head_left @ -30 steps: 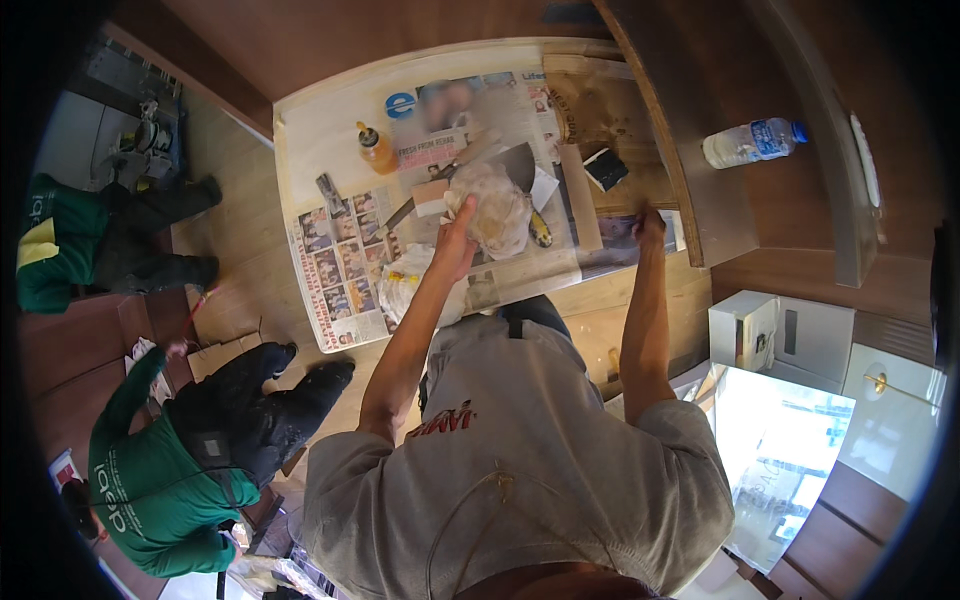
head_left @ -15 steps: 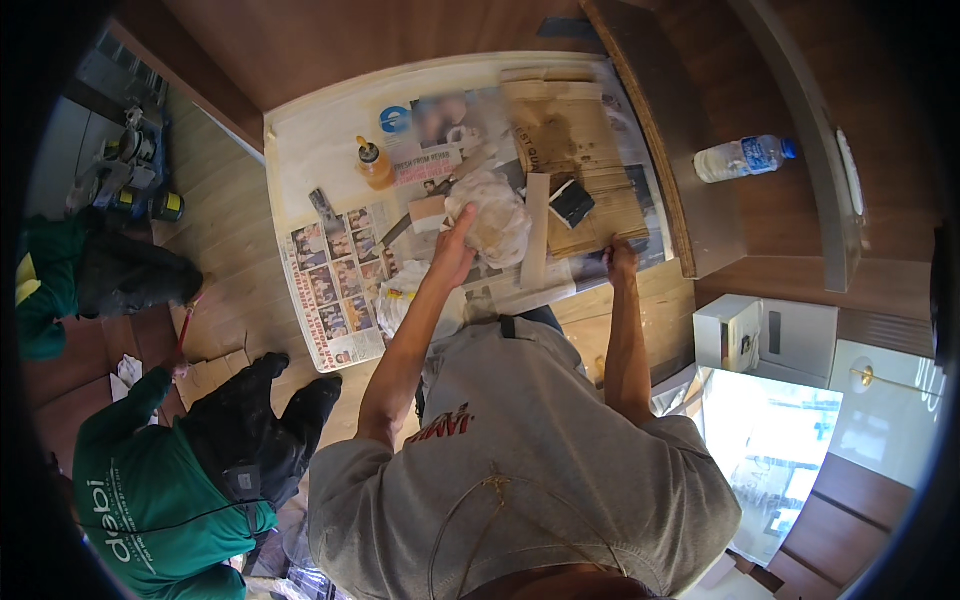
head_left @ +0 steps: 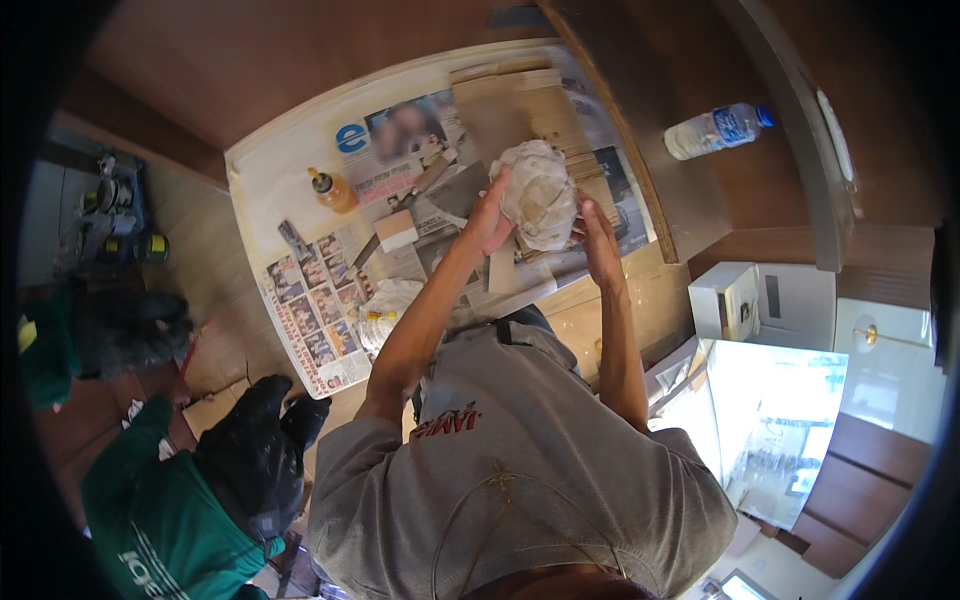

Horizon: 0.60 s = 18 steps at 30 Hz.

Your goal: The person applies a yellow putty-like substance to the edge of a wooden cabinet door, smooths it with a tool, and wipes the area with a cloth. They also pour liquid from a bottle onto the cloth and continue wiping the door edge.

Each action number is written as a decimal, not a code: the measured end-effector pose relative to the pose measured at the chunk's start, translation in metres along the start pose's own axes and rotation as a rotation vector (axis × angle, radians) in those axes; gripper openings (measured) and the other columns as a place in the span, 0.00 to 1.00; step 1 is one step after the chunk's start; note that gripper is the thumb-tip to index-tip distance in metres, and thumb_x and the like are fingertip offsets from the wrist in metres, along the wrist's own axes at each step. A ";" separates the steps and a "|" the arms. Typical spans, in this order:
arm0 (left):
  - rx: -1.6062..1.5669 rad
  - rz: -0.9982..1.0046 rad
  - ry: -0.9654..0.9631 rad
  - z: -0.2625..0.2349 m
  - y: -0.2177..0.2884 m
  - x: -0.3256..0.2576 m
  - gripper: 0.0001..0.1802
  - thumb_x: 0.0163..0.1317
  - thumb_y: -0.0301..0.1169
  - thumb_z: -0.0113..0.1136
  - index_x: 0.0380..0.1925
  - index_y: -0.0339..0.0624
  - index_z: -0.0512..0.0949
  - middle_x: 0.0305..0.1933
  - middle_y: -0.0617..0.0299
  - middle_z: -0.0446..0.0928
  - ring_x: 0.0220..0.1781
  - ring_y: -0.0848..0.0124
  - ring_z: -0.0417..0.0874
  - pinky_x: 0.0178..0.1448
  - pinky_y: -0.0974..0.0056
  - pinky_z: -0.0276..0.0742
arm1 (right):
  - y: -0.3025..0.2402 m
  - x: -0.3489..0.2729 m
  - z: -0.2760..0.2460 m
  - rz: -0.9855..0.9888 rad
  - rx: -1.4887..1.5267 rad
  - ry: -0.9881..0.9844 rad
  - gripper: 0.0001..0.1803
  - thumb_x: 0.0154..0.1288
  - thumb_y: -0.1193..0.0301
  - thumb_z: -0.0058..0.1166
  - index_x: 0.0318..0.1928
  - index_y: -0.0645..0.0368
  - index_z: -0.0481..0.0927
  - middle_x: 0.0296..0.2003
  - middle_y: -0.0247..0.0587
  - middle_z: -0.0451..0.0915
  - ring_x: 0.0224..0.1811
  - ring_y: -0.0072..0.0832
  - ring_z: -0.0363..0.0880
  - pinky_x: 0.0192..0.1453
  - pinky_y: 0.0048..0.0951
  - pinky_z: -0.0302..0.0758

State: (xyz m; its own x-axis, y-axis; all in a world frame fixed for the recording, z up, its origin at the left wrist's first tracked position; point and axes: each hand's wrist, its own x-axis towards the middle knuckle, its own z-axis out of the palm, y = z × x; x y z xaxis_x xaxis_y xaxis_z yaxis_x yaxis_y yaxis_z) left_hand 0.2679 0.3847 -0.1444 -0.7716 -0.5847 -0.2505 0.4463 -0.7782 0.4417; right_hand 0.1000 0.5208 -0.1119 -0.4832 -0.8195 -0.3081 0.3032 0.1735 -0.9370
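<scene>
A crumpled, stained white rag (head_left: 538, 192) is bunched up between my two hands. My left hand (head_left: 490, 222) grips its left side, thumb on top. At its lower right edge, the fingers of my right hand (head_left: 598, 238) curl against it. Beneath the rag lie newspaper sheets (head_left: 385, 185) and a stained flat piece of cardboard (head_left: 520, 95). A pale strip (head_left: 502, 270) shows partly below the rag. Left of my hands are a tan and white block (head_left: 397, 231), an amber bottle with a yellow nozzle (head_left: 336, 193) and a small grey piece (head_left: 292, 240).
A plastic water bottle (head_left: 715, 132) lies inside the brown cabinet panels at right. White plastic wrapping (head_left: 385, 310) sits by my left forearm. A person in a green shirt (head_left: 180, 510) crouches at lower left, with another person in green (head_left: 50, 340) beyond.
My left hand has lifted the rag and carried it right, over the cardboard. My right hand has left the cardboard's edge and come to the rag, which now covers the black square thing.
</scene>
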 end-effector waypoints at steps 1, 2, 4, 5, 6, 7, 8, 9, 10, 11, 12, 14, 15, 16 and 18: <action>-0.010 -0.002 -0.029 0.002 -0.002 0.005 0.37 0.75 0.54 0.54 0.75 0.44 0.62 0.73 0.59 0.70 0.74 0.63 0.70 0.75 0.48 0.68 | -0.009 0.001 0.005 -0.027 -0.079 0.032 0.20 0.74 0.66 0.61 0.60 0.60 0.77 0.49 0.39 0.83 0.46 0.23 0.80 0.57 0.27 0.76; -0.012 0.001 -0.123 0.002 -0.003 0.008 0.37 0.75 0.53 0.54 0.74 0.44 0.62 0.72 0.58 0.70 0.74 0.64 0.70 0.75 0.48 0.68 | -0.015 0.004 0.008 -0.099 -0.124 -0.004 0.18 0.73 0.68 0.63 0.58 0.59 0.77 0.47 0.38 0.83 0.45 0.22 0.80 0.55 0.27 0.76; -0.095 -0.019 -0.194 -0.001 -0.006 0.011 0.33 0.75 0.50 0.55 0.72 0.42 0.66 0.70 0.59 0.73 0.73 0.63 0.72 0.75 0.49 0.68 | -0.025 0.008 0.004 -0.197 -0.121 -0.044 0.15 0.72 0.71 0.64 0.55 0.58 0.78 0.45 0.37 0.84 0.44 0.21 0.80 0.54 0.26 0.77; -0.120 -0.032 -0.201 -0.003 -0.008 0.012 0.32 0.75 0.49 0.55 0.71 0.42 0.68 0.69 0.59 0.74 0.73 0.63 0.72 0.75 0.49 0.68 | -0.030 0.009 -0.001 -0.223 -0.069 -0.040 0.14 0.71 0.71 0.64 0.53 0.58 0.78 0.45 0.37 0.84 0.45 0.20 0.81 0.54 0.27 0.78; -0.093 -0.015 -0.251 -0.004 -0.010 0.013 0.30 0.75 0.46 0.56 0.69 0.41 0.69 0.67 0.59 0.76 0.71 0.64 0.74 0.74 0.50 0.70 | -0.034 0.012 -0.007 -0.255 -0.019 -0.034 0.12 0.71 0.72 0.64 0.51 0.58 0.79 0.45 0.37 0.85 0.46 0.20 0.81 0.53 0.27 0.78; -0.053 -0.010 -0.243 -0.005 -0.012 0.016 0.28 0.75 0.44 0.57 0.67 0.40 0.71 0.65 0.60 0.78 0.69 0.64 0.76 0.73 0.51 0.71 | -0.037 0.014 -0.011 -0.258 -0.032 -0.044 0.13 0.70 0.72 0.65 0.53 0.59 0.80 0.45 0.39 0.86 0.49 0.23 0.82 0.54 0.30 0.79; -0.012 -0.042 -0.164 -0.004 -0.016 0.019 0.25 0.75 0.41 0.58 0.66 0.40 0.73 0.64 0.60 0.79 0.68 0.64 0.78 0.72 0.52 0.73 | -0.039 0.015 -0.013 -0.257 -0.223 -0.046 0.14 0.71 0.71 0.64 0.54 0.60 0.79 0.46 0.38 0.85 0.49 0.23 0.82 0.55 0.29 0.78; 0.143 -0.009 -0.157 -0.003 -0.019 0.023 0.22 0.73 0.38 0.62 0.62 0.39 0.76 0.60 0.60 0.82 0.61 0.66 0.83 0.66 0.57 0.79 | -0.041 0.016 -0.014 -0.259 -0.411 -0.045 0.15 0.71 0.70 0.64 0.55 0.60 0.79 0.47 0.37 0.85 0.49 0.23 0.81 0.56 0.29 0.78; 0.179 0.040 -0.119 0.000 -0.023 0.028 0.22 0.73 0.38 0.62 0.61 0.39 0.76 0.59 0.60 0.82 0.60 0.66 0.83 0.64 0.58 0.81 | -0.045 0.017 -0.013 -0.190 -0.622 0.005 0.16 0.72 0.69 0.63 0.56 0.60 0.79 0.47 0.37 0.84 0.49 0.24 0.81 0.56 0.29 0.77; 0.226 0.065 -0.037 0.004 -0.027 0.033 0.22 0.72 0.38 0.63 0.60 0.38 0.76 0.58 0.59 0.82 0.60 0.67 0.84 0.62 0.60 0.82 | -0.049 0.013 -0.014 -0.378 -0.982 0.097 0.20 0.72 0.68 0.62 0.60 0.61 0.77 0.47 0.39 0.84 0.47 0.25 0.81 0.56 0.31 0.78; 0.265 0.114 0.004 0.008 -0.030 0.038 0.21 0.72 0.38 0.63 0.60 0.38 0.77 0.58 0.59 0.82 0.59 0.68 0.84 0.60 0.61 0.84 | -0.056 0.009 -0.015 -0.505 -0.916 0.182 0.20 0.72 0.68 0.63 0.59 0.62 0.77 0.49 0.43 0.84 0.50 0.30 0.82 0.58 0.33 0.77; 0.237 0.143 0.083 0.015 -0.032 0.044 0.22 0.73 0.38 0.62 0.60 0.38 0.76 0.57 0.59 0.82 0.57 0.69 0.84 0.57 0.63 0.84 | -0.074 0.008 -0.016 -0.681 -0.775 0.337 0.21 0.71 0.67 0.64 0.59 0.64 0.78 0.52 0.49 0.83 0.55 0.38 0.82 0.61 0.39 0.77; 0.227 0.159 0.078 0.018 -0.032 0.046 0.22 0.73 0.38 0.62 0.60 0.37 0.75 0.57 0.59 0.81 0.57 0.69 0.84 0.57 0.63 0.84 | -0.089 0.009 -0.023 -0.756 -0.738 0.457 0.25 0.70 0.66 0.65 0.61 0.65 0.76 0.55 0.52 0.80 0.59 0.40 0.80 0.64 0.40 0.75; 0.219 0.141 0.124 0.021 -0.031 0.048 0.22 0.73 0.37 0.61 0.61 0.37 0.75 0.57 0.59 0.81 0.56 0.70 0.84 0.57 0.63 0.84 | -0.107 0.010 -0.035 -0.824 -0.701 0.578 0.28 0.69 0.64 0.67 0.63 0.67 0.74 0.58 0.55 0.78 0.62 0.42 0.77 0.67 0.41 0.73; 0.222 0.175 0.078 0.025 -0.028 0.051 0.22 0.74 0.35 0.61 0.63 0.36 0.73 0.57 0.59 0.81 0.54 0.70 0.84 0.55 0.63 0.84 | -0.139 0.029 -0.057 -0.951 -0.679 0.784 0.39 0.65 0.61 0.71 0.69 0.67 0.67 0.61 0.57 0.75 0.65 0.42 0.74 0.71 0.42 0.69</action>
State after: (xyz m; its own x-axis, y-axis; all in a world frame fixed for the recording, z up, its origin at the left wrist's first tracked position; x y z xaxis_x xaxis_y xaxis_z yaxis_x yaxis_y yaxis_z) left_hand 0.2051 0.3824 -0.1473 -0.6505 -0.7283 -0.2155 0.4532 -0.5999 0.6593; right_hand -0.0028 0.5038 -0.0005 -0.6707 -0.2968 0.6798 -0.7350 0.1431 -0.6628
